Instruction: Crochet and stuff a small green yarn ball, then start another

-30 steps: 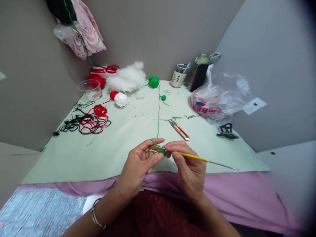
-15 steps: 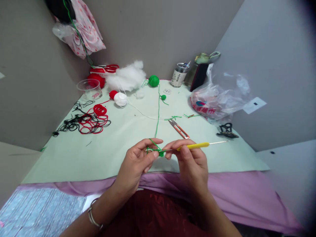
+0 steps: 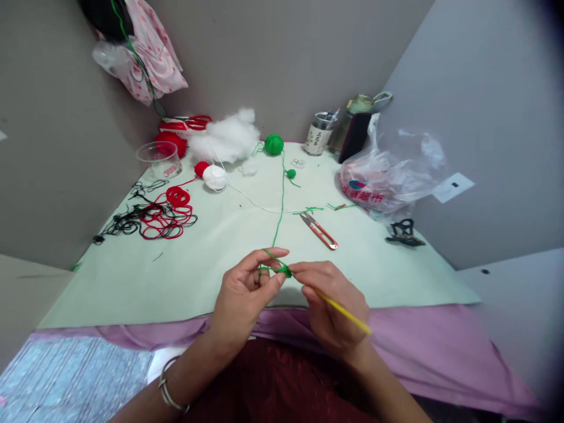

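My left hand (image 3: pixel 251 285) pinches a small piece of green crochet work (image 3: pixel 285 270) between thumb and fingers. Green yarn (image 3: pixel 279 220) loops over its forefinger and runs back to a green yarn ball (image 3: pixel 274 144) at the far side of the table. My right hand (image 3: pixel 332 305) is closed around a yellow-handled crochet hook (image 3: pixel 343 310), whose handle slants down to the right. The hook's tip is at the green piece, hidden by fingers. Beyond the hands lie orange thread snips (image 3: pixel 321 231) with their blades pointing away.
Tangled black and red yarn (image 3: pixel 170 220), a white yarn ball (image 3: pixel 215 177), white stuffing (image 3: pixel 227 138) and a clear plastic cup (image 3: pixel 159 160) stand on the left. Toward the right are a pen holder (image 3: pixel 319 136), a plastic bag (image 3: pixel 383 182) and a black hair claw (image 3: pixel 404 233).
My right hand has turned, so the hook's handle swung from nearly level to slanting down toward me. My left hand keeps its pinch on the green piece, almost in place.
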`<state>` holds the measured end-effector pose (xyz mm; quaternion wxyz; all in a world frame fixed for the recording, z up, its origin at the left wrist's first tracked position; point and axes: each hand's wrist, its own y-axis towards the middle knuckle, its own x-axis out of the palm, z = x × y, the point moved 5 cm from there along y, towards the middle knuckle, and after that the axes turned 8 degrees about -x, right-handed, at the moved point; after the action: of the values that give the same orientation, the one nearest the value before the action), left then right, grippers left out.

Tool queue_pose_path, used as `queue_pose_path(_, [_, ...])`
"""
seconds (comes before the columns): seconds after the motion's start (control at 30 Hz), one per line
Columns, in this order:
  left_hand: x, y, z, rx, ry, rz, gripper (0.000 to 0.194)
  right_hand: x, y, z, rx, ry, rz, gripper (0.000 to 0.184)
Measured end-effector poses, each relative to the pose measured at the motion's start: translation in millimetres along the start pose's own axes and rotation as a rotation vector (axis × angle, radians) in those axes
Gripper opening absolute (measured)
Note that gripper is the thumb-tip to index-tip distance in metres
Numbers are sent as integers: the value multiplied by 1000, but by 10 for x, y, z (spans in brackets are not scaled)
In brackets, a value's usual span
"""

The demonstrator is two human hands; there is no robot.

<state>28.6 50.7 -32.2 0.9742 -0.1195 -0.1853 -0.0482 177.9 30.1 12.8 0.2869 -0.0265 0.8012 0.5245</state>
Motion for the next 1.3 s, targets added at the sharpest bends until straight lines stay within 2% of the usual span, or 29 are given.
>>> queue_pose_path(0.07, [29, 4, 6, -46, -104, -30, 35, 31, -39, -35, -78, -135, -10, 28])
queue_pose_path(0.13, [76, 7, -11, -160, -226, -104, 42, 50, -82, -28, -74, -156, 6, 34])
queue_pose_path(0.2, [121, 4, -34, -284, -326, -181, 43, 39, -106, 29, 36, -33, 73, 36])
queue_pose_path(0.27, [133, 7, -30, -324, -381, -203, 39, 15, -116, 116, 201, 158, 190, 32])
queue_pose_path(0.37, [107, 24, 11, -249, -357, -140, 39, 40, -113, 229, 407, 475, 338, 26])
queue_pose_path(0.43, [100, 27, 36, -203, -308, -105, 39, 87, -99, 261, 470, 601, 353, 24])
queue_pose_path(0.6, [47, 26, 91, -151, -249, -41, 33, 62, -93, 245, 445, 513, 346, 22])
queue_pose_path(0.7, [24, 19, 107, -129, -233, -28, 27, 49, -114, 253, 486, 595, 375, 22])
queue_pose_path(0.8, [60, -1, 94, -116, -189, -49, 29, 83, -107, 254, 523, 654, 354, 21])
queue_pose_path(0.97, [111, -14, 73, -70, -104, -95, 29, 134, -60, 241, 507, 587, 295, 19])
queue_pose_path(1.13, [96, 15, 33, -101, -89, -69, 31, 145, -72, 231, 488, 507, 254, 24])
queue_pose_path(1.23, [100, 35, 14, -119, -172, -47, 37, 117, -84, 143, 305, 247, 176, 28])
queue_pose_path(1.3, [116, 53, -13, -181, -259, -85, 39, 106, -90, 80, 168, 95, 123, 35])
